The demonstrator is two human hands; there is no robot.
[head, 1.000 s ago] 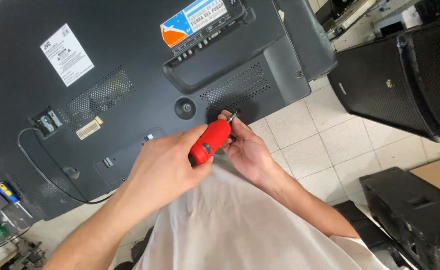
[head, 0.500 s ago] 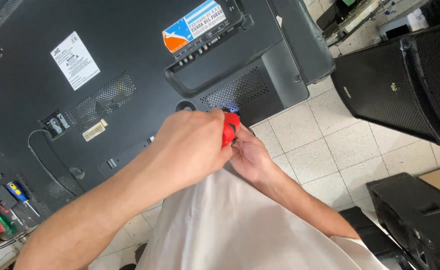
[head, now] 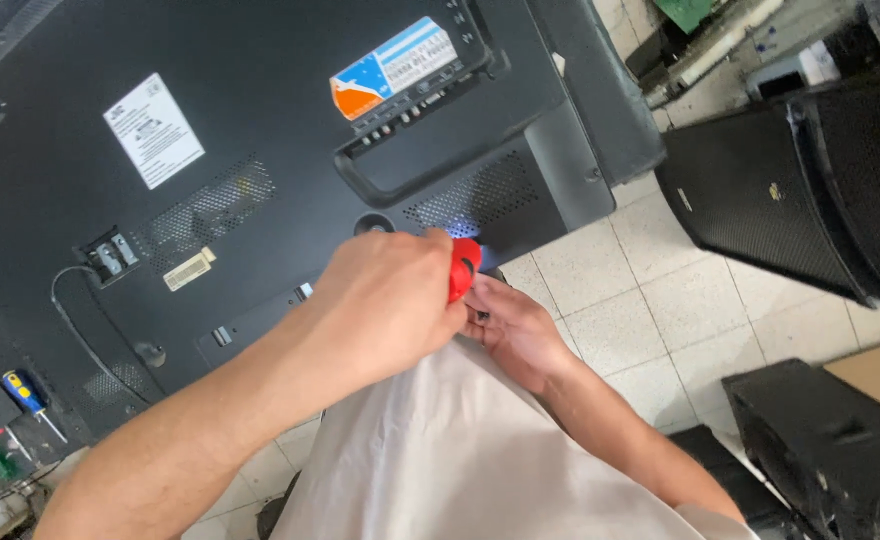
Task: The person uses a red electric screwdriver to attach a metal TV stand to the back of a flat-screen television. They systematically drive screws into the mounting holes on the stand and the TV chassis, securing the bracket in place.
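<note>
1. Left hand (head: 385, 305) fisted tight around a red tool handle (head: 463, 268); only the handle's red end shows past the knuckles, tip hidden.
2. Right hand (head: 515, 330) just under and right of the handle, fingers curled in at the tool's front end; touching something small and dark there, too hidden to tell what, and cannot tell if it grips it.
3. Both hands sit at the lower edge of a black TV back panel (head: 260, 130), just below its perforated vent (head: 470, 195) and beside a round hole (head: 373, 224).
4. Panel carries a white label (head: 154, 130) upper left, an orange-blue sticker (head: 394, 68) at top centre, and a cable (head: 80, 330) on the left side.
5. White shirt (head: 470, 460) fills the bottom centre.
6. Black speaker cabinets (head: 810, 190) stand on the tiled floor (head: 640, 310) at right.
7. Screwdrivers (head: 20, 395) at the far left edge.
</note>
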